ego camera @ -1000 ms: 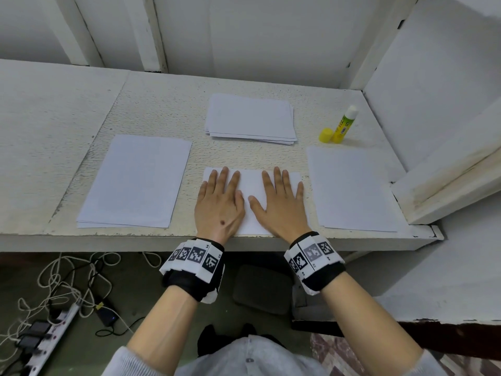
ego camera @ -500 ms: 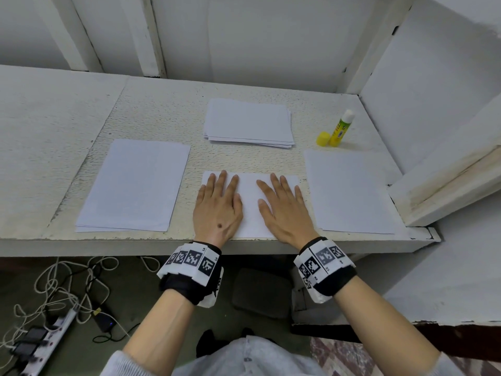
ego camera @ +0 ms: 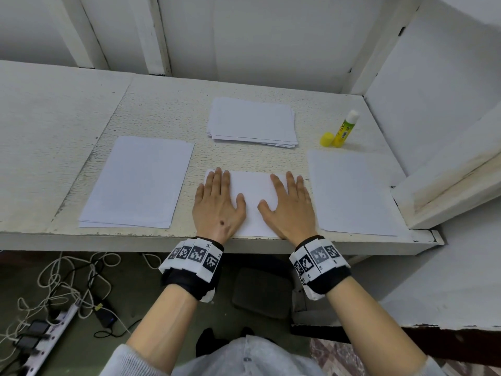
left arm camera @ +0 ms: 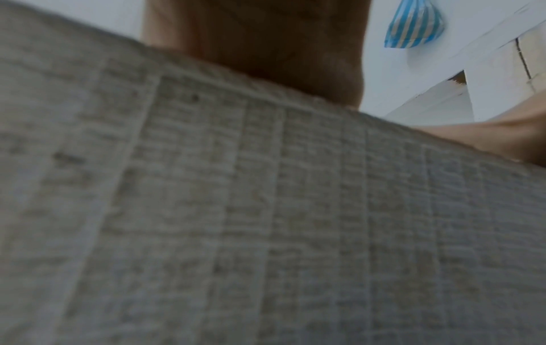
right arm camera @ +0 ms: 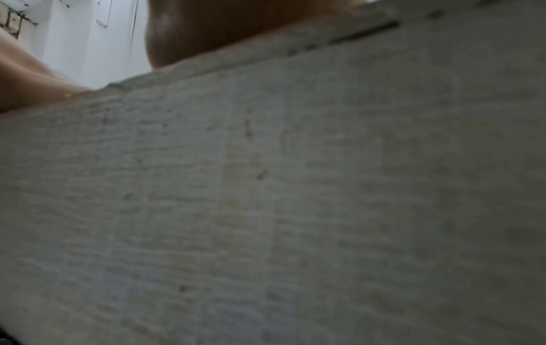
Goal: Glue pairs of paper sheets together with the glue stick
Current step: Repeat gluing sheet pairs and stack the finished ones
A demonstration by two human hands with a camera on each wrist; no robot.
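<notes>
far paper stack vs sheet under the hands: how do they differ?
The far paper stack is several sheets with offset edges showing; the sheet under the hands looks thin, its layer count unreadable. The stack lies untouched toward the back of the desk; the sheet sits at the front edge, pressed flat by the left hand and right hand. Both are plain white, set landscape.

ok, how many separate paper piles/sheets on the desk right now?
4. Left pile near the front edge; back stack at centre; centre sheets pressed flat under both hands; right sheet below the glue stick. Sheets per pile can't be counted.
</notes>
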